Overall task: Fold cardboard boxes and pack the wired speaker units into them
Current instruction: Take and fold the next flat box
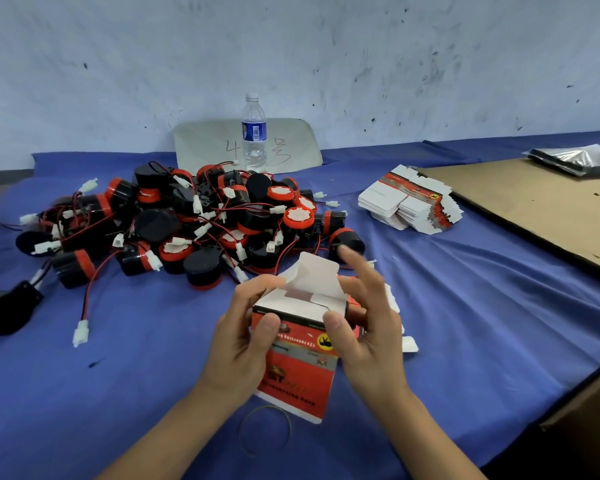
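I work at a packing bench in a small workshop or factory. My blue-draped surface [153, 375] stands against a scuffed, marked wall [361, 64]. On it lie a heap of identical wired speakers [187, 223], a stack of flat printed boxes [409, 202], a cardboard sheet [534, 209] and a hand-numbered sign [208, 143].

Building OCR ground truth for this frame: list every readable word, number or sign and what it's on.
"4" and a character like "号": handwritten on the pale board behind the bottle.
"12v reversing": printed upside down on the box in the hands; the rest is under a thumb.
"reversing horn": lower on the same box, blurred, so uncertain.
Bottle label: barcode shows, words too small.
Print on the stack of flat boxes: too small.
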`<control>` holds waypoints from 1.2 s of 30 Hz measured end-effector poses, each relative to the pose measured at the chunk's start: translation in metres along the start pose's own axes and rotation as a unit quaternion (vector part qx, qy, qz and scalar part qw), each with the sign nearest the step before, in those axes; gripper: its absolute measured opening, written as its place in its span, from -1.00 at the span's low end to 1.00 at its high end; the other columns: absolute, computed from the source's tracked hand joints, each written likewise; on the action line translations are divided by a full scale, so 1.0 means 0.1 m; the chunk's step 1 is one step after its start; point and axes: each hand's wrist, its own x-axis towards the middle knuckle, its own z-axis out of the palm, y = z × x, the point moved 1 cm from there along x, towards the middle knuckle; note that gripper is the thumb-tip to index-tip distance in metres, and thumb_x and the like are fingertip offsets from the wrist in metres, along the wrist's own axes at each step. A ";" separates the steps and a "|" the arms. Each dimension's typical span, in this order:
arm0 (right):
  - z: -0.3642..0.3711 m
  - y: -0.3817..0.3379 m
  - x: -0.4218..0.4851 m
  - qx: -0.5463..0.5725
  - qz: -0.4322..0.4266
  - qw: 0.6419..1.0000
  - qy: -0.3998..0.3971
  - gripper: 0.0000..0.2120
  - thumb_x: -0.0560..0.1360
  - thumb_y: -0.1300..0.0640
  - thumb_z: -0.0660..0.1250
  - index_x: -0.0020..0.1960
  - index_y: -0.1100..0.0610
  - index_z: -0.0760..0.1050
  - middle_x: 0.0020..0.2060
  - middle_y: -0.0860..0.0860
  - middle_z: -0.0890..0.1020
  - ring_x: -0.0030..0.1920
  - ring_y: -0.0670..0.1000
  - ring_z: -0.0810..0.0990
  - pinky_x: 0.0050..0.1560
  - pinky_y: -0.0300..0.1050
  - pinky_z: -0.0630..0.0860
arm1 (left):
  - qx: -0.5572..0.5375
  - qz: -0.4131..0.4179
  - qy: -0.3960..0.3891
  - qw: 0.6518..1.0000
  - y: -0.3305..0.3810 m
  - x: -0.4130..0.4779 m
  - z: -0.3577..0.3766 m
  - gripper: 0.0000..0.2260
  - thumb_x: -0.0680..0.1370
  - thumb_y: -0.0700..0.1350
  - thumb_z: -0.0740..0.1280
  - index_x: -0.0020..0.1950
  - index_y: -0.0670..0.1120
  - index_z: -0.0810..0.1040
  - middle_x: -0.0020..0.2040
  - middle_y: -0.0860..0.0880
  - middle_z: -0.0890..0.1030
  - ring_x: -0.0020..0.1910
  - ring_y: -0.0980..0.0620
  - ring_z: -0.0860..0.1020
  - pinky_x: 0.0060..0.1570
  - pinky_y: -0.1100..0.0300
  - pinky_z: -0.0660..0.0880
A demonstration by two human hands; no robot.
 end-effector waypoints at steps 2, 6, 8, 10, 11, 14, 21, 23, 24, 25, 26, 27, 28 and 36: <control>-0.01 -0.03 0.00 -0.006 -0.033 0.999 -0.005 -0.62 0.44 -0.07 0.28 0.25 -0.21 0.36 0.04 -0.23 0.58 -0.07 -0.11 0.62 -0.18 -0.16 0.57 | 0.000 -0.002 0.006 1.000 0.00 0.00 0.00 -0.72 0.54 0.35 0.14 0.21 0.36 0.39 0.05 0.24 0.60 -0.12 0.19 0.62 -0.23 0.28 0.56; -0.02 -0.05 0.04 -0.058 -0.037 0.997 -0.024 -0.64 0.47 -0.09 0.24 0.12 0.10 0.60 -0.02 -0.15 0.60 -0.01 -0.20 0.57 -0.06 -0.39 0.42 | 0.011 -0.003 0.002 1.000 0.00 0.00 0.00 -0.74 0.54 0.36 0.12 0.19 0.38 0.39 0.00 0.26 0.60 -0.17 0.19 0.62 -0.28 0.29 0.55; -0.03 -0.04 0.06 -0.048 -0.011 0.998 -0.029 -0.61 0.45 -0.09 0.25 0.11 0.12 0.61 0.00 -0.14 0.60 0.03 -0.16 0.57 -0.03 -0.37 0.44 | 0.018 -0.007 -0.003 1.000 -0.01 -0.01 0.00 -0.75 0.53 0.37 0.11 0.16 0.39 0.39 -0.04 0.26 0.60 -0.21 0.19 0.61 -0.31 0.30 0.54; -0.04 -0.05 0.06 -0.047 -0.004 0.998 -0.032 -0.62 0.44 -0.10 0.25 0.14 0.06 0.60 0.00 -0.18 0.60 0.00 -0.17 0.58 -0.05 -0.39 0.44 | 0.021 -0.013 -0.005 1.000 -0.02 -0.02 0.00 -0.75 0.52 0.40 0.11 0.12 0.39 0.40 -0.08 0.23 0.60 -0.25 0.17 0.59 -0.33 0.29 0.52; -0.04 -0.06 0.06 -0.048 -0.005 0.998 -0.035 -0.61 0.43 -0.12 0.25 0.19 -0.02 0.56 -0.01 -0.19 0.60 -0.05 -0.18 0.58 -0.09 -0.38 0.44 | 0.018 -0.018 -0.004 1.000 -0.02 -0.02 0.00 -0.76 0.51 0.41 0.11 0.10 0.40 0.40 -0.09 0.21 0.60 -0.27 0.16 0.59 -0.34 0.28 0.52; -0.06 -0.06 0.06 -0.036 0.008 0.998 -0.058 -0.50 0.37 -0.19 0.29 0.30 -0.27 0.35 0.00 -0.22 0.60 -0.12 -0.06 0.63 -0.17 -0.19 0.55 | 0.009 -0.025 -0.004 1.000 -0.04 -0.02 0.00 -0.76 0.50 0.41 0.11 0.06 0.38 0.41 -0.11 0.21 0.60 -0.29 0.17 0.58 -0.37 0.26 0.52; -0.08 -0.16 0.10 -0.014 -0.069 0.993 -0.094 -0.61 0.46 -0.30 0.28 0.13 -0.05 0.48 0.15 -0.23 0.58 -0.06 -0.10 0.63 -0.17 -0.27 0.53 | 0.002 -0.036 0.005 0.999 -0.09 -0.04 -0.01 -0.71 0.52 0.41 0.09 0.07 0.30 0.42 -0.18 0.15 0.58 -0.36 0.18 0.54 -0.40 0.27 0.48; -0.07 -0.17 0.11 -0.012 -0.076 0.990 -0.119 -0.63 0.47 -0.27 0.28 0.08 -0.02 0.46 0.19 -0.22 0.56 0.09 -0.10 0.60 -0.09 -0.26 0.51 | 0.007 -0.028 0.017 0.999 -0.08 -0.03 -0.03 -0.71 0.53 0.39 0.08 0.09 0.30 0.42 -0.14 0.16 0.59 -0.32 0.18 0.55 -0.36 0.31 0.49; -0.06 -0.18 0.10 -0.006 -0.067 0.989 -0.131 -0.63 0.47 -0.28 0.27 0.06 -0.01 0.46 0.18 -0.22 0.56 0.11 -0.10 0.59 -0.07 -0.25 0.50 | 0.007 -0.025 0.023 0.999 -0.07 -0.02 -0.03 -0.74 0.54 0.35 0.09 0.11 0.29 0.41 -0.10 0.17 0.59 -0.28 0.19 0.56 -0.33 0.32 0.49; -0.05 -0.19 0.10 0.004 -0.051 0.988 -0.143 -0.63 0.48 -0.29 0.24 0.04 0.00 0.47 0.18 -0.21 0.57 0.12 -0.08 0.58 -0.07 -0.22 0.50 | 0.002 -0.026 0.032 0.999 -0.07 -0.02 -0.03 -0.77 0.56 0.28 0.11 0.13 0.25 0.40 -0.06 0.19 0.58 -0.25 0.21 0.56 -0.30 0.35 0.50; -0.04 -0.20 0.10 0.020 -0.029 0.988 -0.153 -0.63 0.51 -0.28 0.19 0.02 0.02 0.48 0.17 -0.19 0.58 0.11 -0.05 0.58 -0.07 -0.20 0.50 | -0.002 -0.028 0.042 0.999 -0.08 -0.01 -0.05 -0.78 0.56 0.19 0.11 0.16 0.18 0.38 -0.02 0.21 0.58 -0.22 0.24 0.57 -0.28 0.37 0.50; -0.03 -0.20 0.10 0.036 -0.008 0.987 -0.158 -0.65 0.55 -0.23 0.16 -0.01 0.04 0.50 0.16 -0.18 0.59 0.11 -0.04 0.58 -0.06 -0.21 0.49 | -0.005 -0.031 0.052 0.998 -0.08 0.01 -0.07 -0.74 0.54 0.13 0.11 0.18 0.10 0.36 0.01 0.25 0.58 -0.19 0.26 0.57 -0.26 0.39 0.50; -0.03 -0.20 0.10 0.050 0.011 0.986 -0.157 -0.68 0.58 -0.14 0.14 -0.05 0.06 0.52 0.13 -0.16 0.60 0.12 -0.05 0.57 -0.03 -0.23 0.47 | -0.003 -0.032 0.058 0.998 -0.09 0.01 -0.10 -0.71 0.54 0.14 0.12 0.19 0.05 0.35 0.04 0.28 0.58 -0.15 0.28 0.57 -0.24 0.39 0.51; -0.15 -0.21 0.16 0.242 0.227 0.910 -0.249 -0.84 0.47 0.11 0.33 0.05 0.01 0.53 -0.02 -0.03 0.61 -0.09 -0.03 0.55 -0.15 -0.18 0.47 | 0.071 0.056 -0.005 0.996 0.00 0.01 -0.12 -0.49 0.59 0.33 0.00 0.23 -0.01 0.46 0.11 0.15 0.62 -0.04 0.12 0.63 -0.14 0.28 0.54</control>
